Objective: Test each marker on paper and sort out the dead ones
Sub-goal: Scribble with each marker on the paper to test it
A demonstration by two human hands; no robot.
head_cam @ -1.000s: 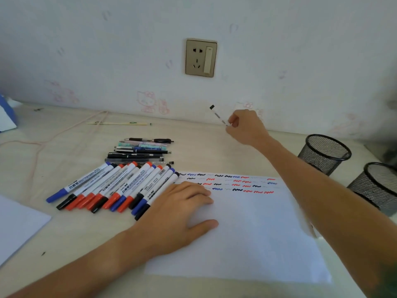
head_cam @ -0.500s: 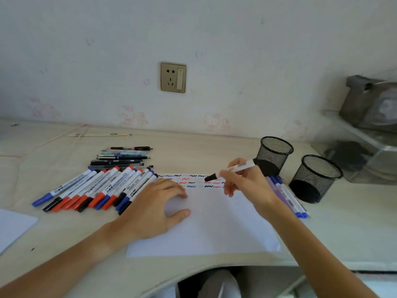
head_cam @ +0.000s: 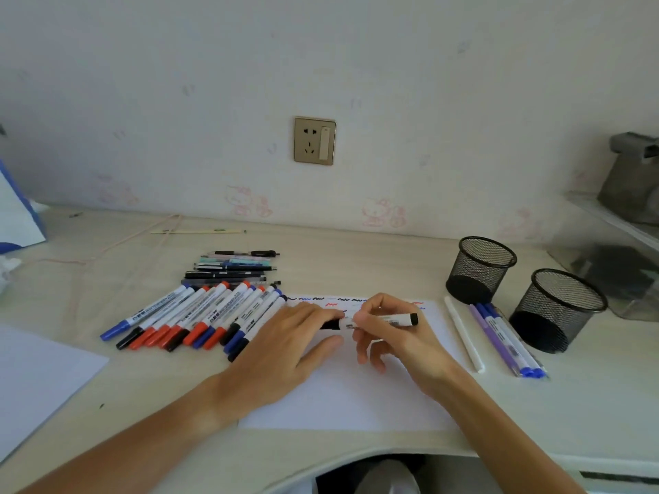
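Observation:
A white marker with black ends (head_cam: pixel 392 319) lies level just above the white test paper (head_cam: pixel 356 393). My right hand (head_cam: pixel 396 336) grips its barrel. My left hand (head_cam: pixel 285 347) rests on the paper, and its fingertips and thumb pinch the marker's black left end (head_cam: pixel 330 325). Rows of black, blue and red squiggles (head_cam: pixel 321 299) run along the paper's far edge. To the left of the paper, a row of several capped markers (head_cam: pixel 199 315) is laid out, with a pile of thinner pens (head_cam: pixel 231 269) behind it.
Two black mesh cups (head_cam: pixel 479 269) (head_cam: pixel 556 308) stand at the right. In front of them lie a white pen (head_cam: pixel 463 336) and purple and blue pens (head_cam: pixel 506 340). Another sheet (head_cam: pixel 35 379) lies at the left. The desk's front edge curves inward below the paper.
My right hand brought the marker down from near the wall to the paper. My left hand, flat on the paper before, now meets the marker's black end. The view swung right, then back left.

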